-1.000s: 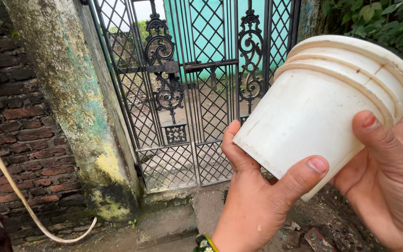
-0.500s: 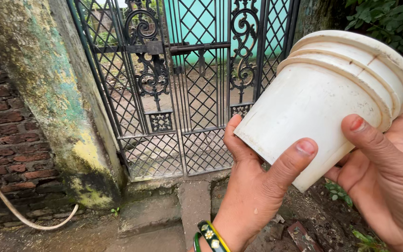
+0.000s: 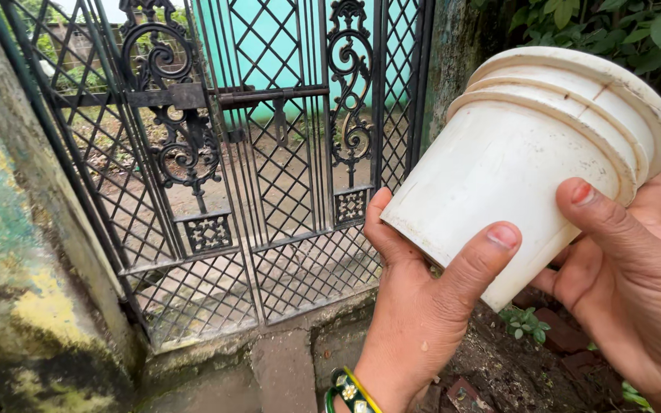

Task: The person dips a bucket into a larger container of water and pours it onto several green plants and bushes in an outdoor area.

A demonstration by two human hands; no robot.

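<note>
A white plastic bucket (image 3: 529, 153), ribbed near its rim, is tilted with its base toward me and its mouth up to the right. My left hand (image 3: 422, 306) grips the base from below, thumb on the side; a green and yellow bangle (image 3: 346, 391) sits on that wrist. From the right, my right hand (image 3: 629, 283) holds the bucket, thumb pressed on its wall. The bucket's inside is hidden.
A black wrought-iron gate (image 3: 231, 168) with scrollwork stands shut ahead, a turquoise wall behind it. A mossy, stained pillar (image 3: 17, 275) is at the left. Concrete step (image 3: 269, 367) and dark soil lie below. Green leaves (image 3: 636, 30) hang at the upper right.
The view has swung right and closer to the gate; the brick wall and hose have left the frame. Both hands keep the same hold on the bucket.
</note>
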